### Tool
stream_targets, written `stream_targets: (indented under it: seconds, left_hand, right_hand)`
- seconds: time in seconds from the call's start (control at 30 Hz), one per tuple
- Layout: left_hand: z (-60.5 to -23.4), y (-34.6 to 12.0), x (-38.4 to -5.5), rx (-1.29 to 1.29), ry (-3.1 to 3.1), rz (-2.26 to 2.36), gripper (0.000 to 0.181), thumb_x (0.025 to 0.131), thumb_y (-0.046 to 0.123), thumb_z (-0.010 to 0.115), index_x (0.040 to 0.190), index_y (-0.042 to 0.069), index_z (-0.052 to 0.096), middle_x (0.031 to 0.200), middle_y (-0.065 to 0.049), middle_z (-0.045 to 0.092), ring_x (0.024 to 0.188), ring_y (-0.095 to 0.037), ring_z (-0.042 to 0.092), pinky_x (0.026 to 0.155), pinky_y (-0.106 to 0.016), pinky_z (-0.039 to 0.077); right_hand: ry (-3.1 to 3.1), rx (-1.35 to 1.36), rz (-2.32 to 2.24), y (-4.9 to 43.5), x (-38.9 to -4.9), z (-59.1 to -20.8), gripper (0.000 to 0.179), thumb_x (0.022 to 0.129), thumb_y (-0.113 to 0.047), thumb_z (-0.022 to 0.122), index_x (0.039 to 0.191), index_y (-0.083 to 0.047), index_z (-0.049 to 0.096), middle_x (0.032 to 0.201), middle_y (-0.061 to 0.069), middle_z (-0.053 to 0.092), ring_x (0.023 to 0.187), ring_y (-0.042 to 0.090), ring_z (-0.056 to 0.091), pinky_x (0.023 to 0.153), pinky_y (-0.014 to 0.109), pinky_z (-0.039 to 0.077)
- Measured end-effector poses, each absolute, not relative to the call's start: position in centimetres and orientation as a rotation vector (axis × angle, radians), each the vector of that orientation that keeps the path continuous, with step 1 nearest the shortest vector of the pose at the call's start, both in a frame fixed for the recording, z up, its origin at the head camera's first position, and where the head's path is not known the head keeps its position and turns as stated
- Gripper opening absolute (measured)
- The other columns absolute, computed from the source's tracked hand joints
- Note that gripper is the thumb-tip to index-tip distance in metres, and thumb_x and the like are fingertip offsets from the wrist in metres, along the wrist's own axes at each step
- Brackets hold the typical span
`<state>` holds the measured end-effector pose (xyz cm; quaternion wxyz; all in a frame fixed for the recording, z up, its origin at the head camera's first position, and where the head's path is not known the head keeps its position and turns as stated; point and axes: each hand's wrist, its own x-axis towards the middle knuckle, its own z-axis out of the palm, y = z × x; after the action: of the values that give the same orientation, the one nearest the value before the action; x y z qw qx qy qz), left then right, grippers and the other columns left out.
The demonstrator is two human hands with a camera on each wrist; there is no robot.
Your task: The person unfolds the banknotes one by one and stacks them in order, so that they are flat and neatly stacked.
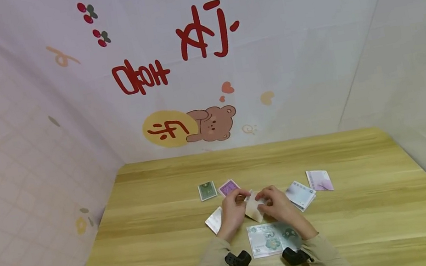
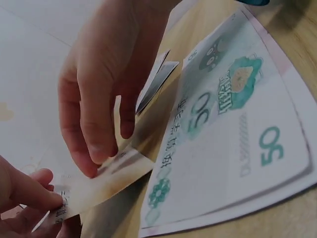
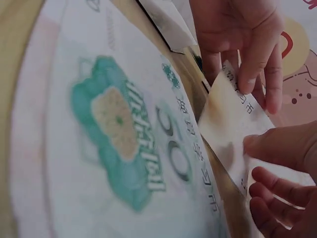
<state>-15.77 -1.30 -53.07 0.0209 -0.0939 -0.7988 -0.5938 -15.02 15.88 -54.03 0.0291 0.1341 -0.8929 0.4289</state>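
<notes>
A beige-white play banknote (image 1: 253,210) with printed characters along one edge is held up between both hands, just above the table. My left hand (image 1: 233,215) pinches its left end between thumb and fingers. At the other end, my right hand (image 1: 281,209) has its thumb on the printed face and fingers curled at the edge, as the right wrist view shows. Flat below the hands lies a larger green-and-white play banknote (image 1: 269,239) marked 50, with more paper under it. A pale folded note (image 1: 214,221) lies beside the left wrist.
Behind the hands lie a green note stack (image 1: 207,190) and a purple one (image 1: 228,187). On the right are a pile of pale notes (image 1: 301,194) and a pinkish note (image 1: 319,180). A printed cloth wall (image 1: 287,47) stands behind the wooden table (image 1: 152,254).
</notes>
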Motion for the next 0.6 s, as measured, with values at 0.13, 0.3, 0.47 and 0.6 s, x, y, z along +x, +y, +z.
stream_targets:
  seconds: [0.13,0.3,0.47,0.6]
  left_hand:
    - [-52.9,-1.3,-16.0,-0.332,-2.432,-1.890,0.025,0.080,-0.019,0.053,0.095,-0.003,0.067,0.095,-0.014,0.068,0.092,-0.028,0.066,0.082,-0.034,0.052]
    - [-53.0,-1.5,-16.3,-0.320,-2.419,-1.925,0.023,0.081,-0.018,0.055,0.094,-0.003,0.067,0.093,-0.012,0.069,0.089,-0.025,0.067,0.079,-0.029,0.052]
    - [-53.2,-1.4,-16.3,-0.355,-2.393,-1.940,0.022,0.082,-0.018,0.055,0.093,-0.003,0.067,0.091,-0.013,0.069,0.087,-0.028,0.067,0.075,-0.025,0.049]
    - [-52.9,-1.4,-16.2,-0.344,-2.394,-1.964,0.018,0.085,-0.014,0.057,0.093,-0.002,0.068,0.092,-0.012,0.069,0.090,-0.027,0.067,0.073,-0.023,0.047]
  right_hand:
    - [-2.647,0.516,1.307,16.2,-14.7,-53.8,0.019,0.078,0.005,0.074,0.093,-0.006,0.069,0.102,0.010,0.060,0.074,0.021,0.053,0.061,0.027,0.045]
    - [-2.562,0.491,1.452,16.8,-14.4,-53.8,0.021,0.079,0.011,0.070,0.095,-0.003,0.069,0.100,0.010,0.064,0.084,0.024,0.062,0.069,0.030,0.053]
    - [-2.581,0.411,1.597,17.5,-14.3,-53.8,0.020,0.083,0.011,0.066,0.099,-0.001,0.069,0.095,0.010,0.068,0.084,0.023,0.066,0.072,0.028,0.053]
    - [-2.583,0.463,1.673,17.4,-13.8,-52.4,0.017,0.085,0.012,0.063,0.101,0.005,0.066,0.093,0.017,0.068,0.080,0.027,0.064,0.068,0.028,0.052]
